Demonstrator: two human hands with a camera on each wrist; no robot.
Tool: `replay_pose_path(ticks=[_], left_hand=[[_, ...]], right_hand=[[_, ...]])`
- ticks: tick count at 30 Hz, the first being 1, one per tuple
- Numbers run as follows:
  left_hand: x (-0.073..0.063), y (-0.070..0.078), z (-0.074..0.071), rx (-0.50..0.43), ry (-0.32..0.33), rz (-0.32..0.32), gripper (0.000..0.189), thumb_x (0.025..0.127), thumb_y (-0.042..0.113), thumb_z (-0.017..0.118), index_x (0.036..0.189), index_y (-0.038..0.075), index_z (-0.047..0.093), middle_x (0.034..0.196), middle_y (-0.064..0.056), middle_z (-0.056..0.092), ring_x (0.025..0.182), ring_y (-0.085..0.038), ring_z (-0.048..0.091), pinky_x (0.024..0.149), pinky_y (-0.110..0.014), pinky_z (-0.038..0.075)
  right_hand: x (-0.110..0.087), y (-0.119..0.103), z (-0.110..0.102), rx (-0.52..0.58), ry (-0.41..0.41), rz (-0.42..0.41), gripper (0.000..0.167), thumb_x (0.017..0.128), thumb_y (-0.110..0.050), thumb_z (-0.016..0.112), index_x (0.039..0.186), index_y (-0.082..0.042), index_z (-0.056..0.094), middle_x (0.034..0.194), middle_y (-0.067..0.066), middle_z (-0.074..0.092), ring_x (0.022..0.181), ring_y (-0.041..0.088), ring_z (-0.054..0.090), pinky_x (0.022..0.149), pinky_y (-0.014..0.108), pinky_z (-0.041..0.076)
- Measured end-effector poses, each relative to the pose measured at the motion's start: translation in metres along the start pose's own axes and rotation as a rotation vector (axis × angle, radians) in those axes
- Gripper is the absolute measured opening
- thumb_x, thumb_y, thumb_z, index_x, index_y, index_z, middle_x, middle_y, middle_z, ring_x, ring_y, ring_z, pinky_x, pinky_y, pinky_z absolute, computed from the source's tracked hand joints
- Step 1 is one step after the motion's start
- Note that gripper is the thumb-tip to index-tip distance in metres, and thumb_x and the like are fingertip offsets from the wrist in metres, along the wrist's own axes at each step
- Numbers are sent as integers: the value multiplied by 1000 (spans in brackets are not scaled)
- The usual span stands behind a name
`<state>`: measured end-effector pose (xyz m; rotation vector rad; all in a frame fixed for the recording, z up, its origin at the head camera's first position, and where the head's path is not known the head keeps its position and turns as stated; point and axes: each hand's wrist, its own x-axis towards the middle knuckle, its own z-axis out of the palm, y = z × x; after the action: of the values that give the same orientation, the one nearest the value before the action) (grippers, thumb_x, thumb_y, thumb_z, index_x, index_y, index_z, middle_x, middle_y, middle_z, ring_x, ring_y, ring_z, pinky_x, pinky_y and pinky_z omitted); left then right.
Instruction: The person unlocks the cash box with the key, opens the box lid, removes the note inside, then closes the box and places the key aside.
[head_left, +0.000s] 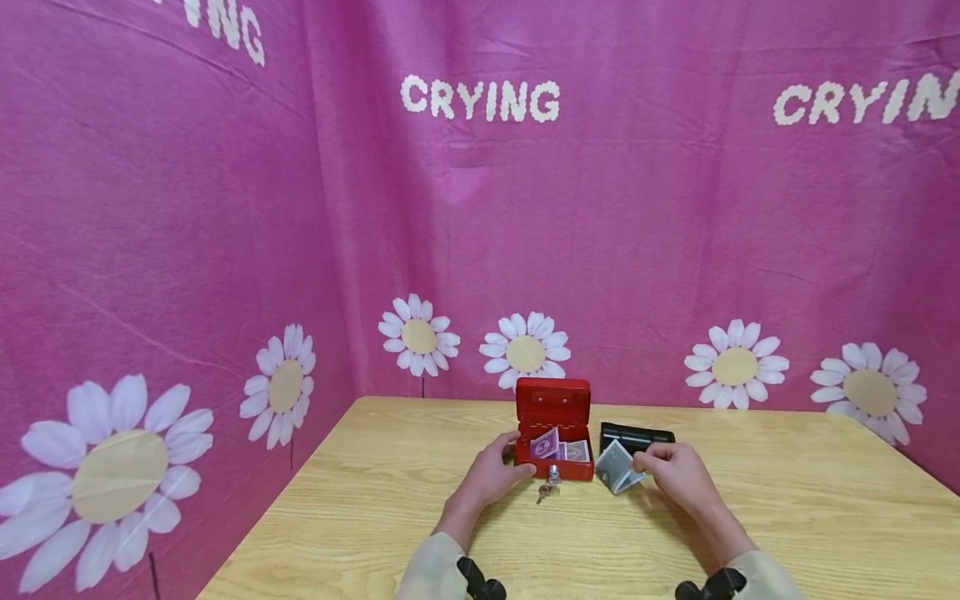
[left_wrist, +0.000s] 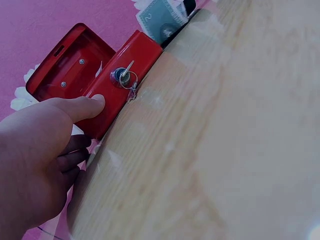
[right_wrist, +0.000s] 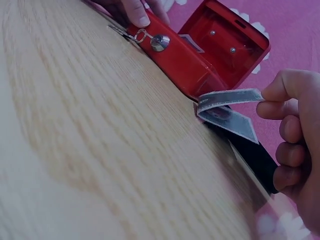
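Observation:
A small red cash box (head_left: 576, 472) stands on the table with its lid (head_left: 553, 400) raised. Inside lie a folded purple banknote (head_left: 544, 445) and a paler note (head_left: 576, 452). A key on a ring (left_wrist: 131, 80) sits in the front lock, with another key hanging below. My left hand (head_left: 491, 475) holds the box at its left front corner, thumb on the front face and fingers along the side. To the right of the box, my right hand (head_left: 681, 473) pinches one end of a folded grey-green banknote (right_wrist: 232, 122) between thumb and forefinger. The note's folded edge points toward the box.
Behind the banknote, a black wallet (head_left: 637, 435) lies on the wooden table (head_left: 375, 500), just right of the box. A pink cloth (head_left: 600, 250) printed with daisies and lettering hangs behind the table and along its left side.

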<state>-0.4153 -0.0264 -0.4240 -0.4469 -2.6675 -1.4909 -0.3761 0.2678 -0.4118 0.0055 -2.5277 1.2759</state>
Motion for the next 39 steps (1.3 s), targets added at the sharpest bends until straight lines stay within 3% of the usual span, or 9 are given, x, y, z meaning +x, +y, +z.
replay_pose_path(ticks=[12, 21, 39], left_hand=[[-1, 1, -1, -5, -1, -6, 64, 90, 28, 73, 147, 14, 46, 144, -13, 55, 135, -36, 49, 110, -63, 38], [1, 0, 0, -6, -4, -15, 65, 90, 28, 73, 148, 15, 46, 145, -12, 55, 136, -35, 48, 111, -62, 37], [0, 1, 0, -8, -7, -3, 64, 91, 26, 72, 148, 13, 46, 144, -13, 55, 136, -36, 48, 111, -62, 37]], right_hand=[[-2, -2, 2, -54, -7, -103, 27, 86, -19, 65, 64, -4, 56, 58, -8, 40, 59, 7, 38, 56, 23, 32], [-5, -1, 2, -103, -34, -114, 32, 89, -22, 62, 62, -13, 46, 58, -7, 38, 57, 7, 37, 53, 22, 30], [-3, -4, -4, -192, -13, -135, 31, 93, -33, 62, 71, -15, 50, 64, -4, 41, 66, 12, 44, 59, 24, 33]])
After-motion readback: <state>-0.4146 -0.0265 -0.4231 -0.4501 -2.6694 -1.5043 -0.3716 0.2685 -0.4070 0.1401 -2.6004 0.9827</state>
